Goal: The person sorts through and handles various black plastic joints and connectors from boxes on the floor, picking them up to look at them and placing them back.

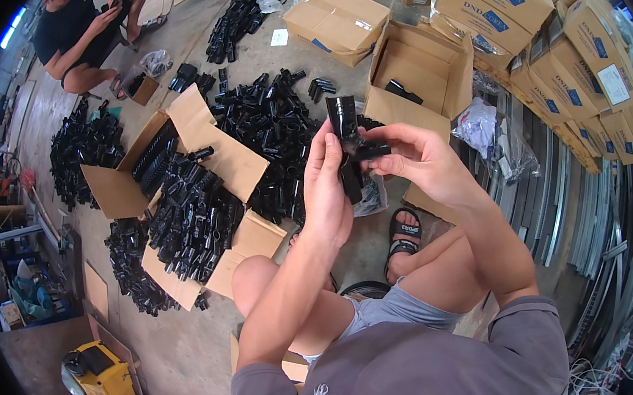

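Before my chest, both hands hold a glossy black pipe joint (342, 113) with a tube-like upper end and a short side branch. My left hand (323, 185) is closed along its left side, thumb lying on the front. My right hand (421, 158) pinches the side branch (375, 150) between thumb and fingers. Part of the lower end is hidden by my fingers. Beyond my hands, a large heap of similar black joints (268, 126) lies on the floor. More of them fill an open cardboard box (114, 190) to the left.
An open box (421, 54) with a black piece inside stands ahead right, beside a closed box (337, 20). Stacked cartons (496, 9) and long metal profiles (553, 197) line the right. A person (80, 37) crouches far left. A yellow machine (106, 381) stands lower left.
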The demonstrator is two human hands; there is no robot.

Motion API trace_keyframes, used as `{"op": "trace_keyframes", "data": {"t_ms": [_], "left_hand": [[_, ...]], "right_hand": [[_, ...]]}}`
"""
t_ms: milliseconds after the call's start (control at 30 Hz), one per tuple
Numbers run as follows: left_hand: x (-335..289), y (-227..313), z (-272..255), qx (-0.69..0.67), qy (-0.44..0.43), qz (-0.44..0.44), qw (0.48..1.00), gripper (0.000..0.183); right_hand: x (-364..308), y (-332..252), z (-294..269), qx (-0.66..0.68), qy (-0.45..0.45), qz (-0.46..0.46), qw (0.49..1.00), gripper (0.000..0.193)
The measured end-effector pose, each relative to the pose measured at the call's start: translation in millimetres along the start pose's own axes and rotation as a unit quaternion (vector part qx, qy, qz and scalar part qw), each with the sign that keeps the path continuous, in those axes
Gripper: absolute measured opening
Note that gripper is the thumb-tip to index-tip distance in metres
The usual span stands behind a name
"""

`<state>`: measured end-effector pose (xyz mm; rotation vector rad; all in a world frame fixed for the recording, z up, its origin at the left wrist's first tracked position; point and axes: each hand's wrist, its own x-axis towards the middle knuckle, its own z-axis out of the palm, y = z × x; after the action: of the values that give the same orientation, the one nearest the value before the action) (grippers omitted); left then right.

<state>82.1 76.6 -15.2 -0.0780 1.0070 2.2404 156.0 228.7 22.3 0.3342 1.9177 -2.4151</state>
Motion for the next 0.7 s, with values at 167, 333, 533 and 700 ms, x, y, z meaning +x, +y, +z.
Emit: {"op": "trace_keyframes", "data": {"t_ms": [167, 333, 533, 700], "left_hand": [[-4, 12, 1, 0.012, -0.024, -0.038, 0.999, 0.045], [-16, 20, 6, 0.011, -0.160, -0.112, 0.981, 0.057], [-12, 14, 3, -0.015, -0.177, -0.165, 0.970, 0.046], [-16, 20, 5, -0.039, -0.233, -0.215, 0.948, 0.045]], "right_hand": [[-4, 9, -4, -0.223, 0.152, -0.096, 0.958, 0.021], [-4, 5, -2, -0.108, 0.197, -0.158, 0.961, 0.017], [-8, -1, 1, -0.083, 0.229, -0.172, 0.954, 0.016], [-8, -1, -4, -0.123, 0.249, -0.202, 0.939, 0.015]]}}
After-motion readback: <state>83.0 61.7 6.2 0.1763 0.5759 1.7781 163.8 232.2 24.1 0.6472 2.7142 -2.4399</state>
